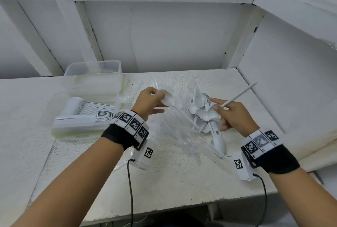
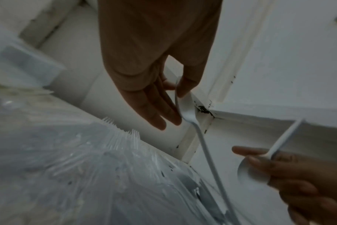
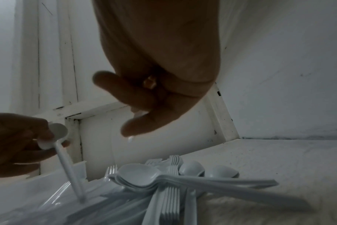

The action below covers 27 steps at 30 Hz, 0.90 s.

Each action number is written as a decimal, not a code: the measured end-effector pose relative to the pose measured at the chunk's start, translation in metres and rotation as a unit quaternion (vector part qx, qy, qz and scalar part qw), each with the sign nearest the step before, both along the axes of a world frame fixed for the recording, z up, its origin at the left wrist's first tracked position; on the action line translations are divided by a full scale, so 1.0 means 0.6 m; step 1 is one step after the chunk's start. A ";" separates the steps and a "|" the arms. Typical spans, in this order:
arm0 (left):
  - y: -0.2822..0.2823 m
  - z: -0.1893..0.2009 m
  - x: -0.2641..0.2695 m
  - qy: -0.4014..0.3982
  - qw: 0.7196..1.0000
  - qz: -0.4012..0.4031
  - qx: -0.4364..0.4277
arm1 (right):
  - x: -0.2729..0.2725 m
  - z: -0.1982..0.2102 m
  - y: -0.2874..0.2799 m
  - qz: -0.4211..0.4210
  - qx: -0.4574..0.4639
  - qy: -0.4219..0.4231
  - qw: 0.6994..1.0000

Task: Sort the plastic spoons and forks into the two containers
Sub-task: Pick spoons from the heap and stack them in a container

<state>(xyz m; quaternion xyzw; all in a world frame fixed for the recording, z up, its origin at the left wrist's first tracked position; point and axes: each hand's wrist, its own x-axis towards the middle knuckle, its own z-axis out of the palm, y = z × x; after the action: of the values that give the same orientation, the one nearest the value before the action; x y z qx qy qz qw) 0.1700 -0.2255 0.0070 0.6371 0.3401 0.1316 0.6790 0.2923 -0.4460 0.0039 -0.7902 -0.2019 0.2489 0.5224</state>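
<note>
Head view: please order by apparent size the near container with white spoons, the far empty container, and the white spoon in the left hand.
1. Near container with white spoons, largest, though it also lies closer to the camera.
2. Far empty container, smaller-looking; the true difference is unsure.
3. White spoon in the left hand, clearly smallest.

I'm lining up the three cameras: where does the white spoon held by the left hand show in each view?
Head: white spoon left of centre, in the left hand.
Left wrist: centre, bowl below the fingers, handle running down.
Right wrist: left edge, bowl up, handle sloping down-right.
Shared landmark: the loose spoon pile.
</note>
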 end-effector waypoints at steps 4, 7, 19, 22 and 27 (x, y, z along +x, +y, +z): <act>0.002 -0.007 -0.005 -0.010 0.997 0.051 -0.057 | -0.016 -0.004 0.004 0.084 0.033 0.076 0.993; -0.002 -0.007 -0.009 -0.019 0.992 0.064 -0.108 | -0.023 -0.010 0.004 0.102 0.045 0.109 0.988; -0.017 -0.019 -0.017 0.082 0.996 0.001 -0.039 | -0.023 0.005 -0.005 -0.034 0.109 0.248 0.962; -0.021 -0.024 -0.020 0.091 0.995 -0.020 -0.025 | -0.019 -0.003 -0.007 -0.039 0.148 0.291 0.945; -0.026 -0.026 -0.024 0.085 0.995 -0.045 -0.016 | -0.031 -0.021 0.006 -0.089 0.153 0.293 0.940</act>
<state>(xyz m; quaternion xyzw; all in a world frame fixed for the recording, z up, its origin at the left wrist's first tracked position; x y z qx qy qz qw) 0.1554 -0.2410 -0.0089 0.6498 0.3694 0.0408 0.6631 0.2738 -0.4423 -0.0086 -0.6077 -0.0046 0.3883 0.6928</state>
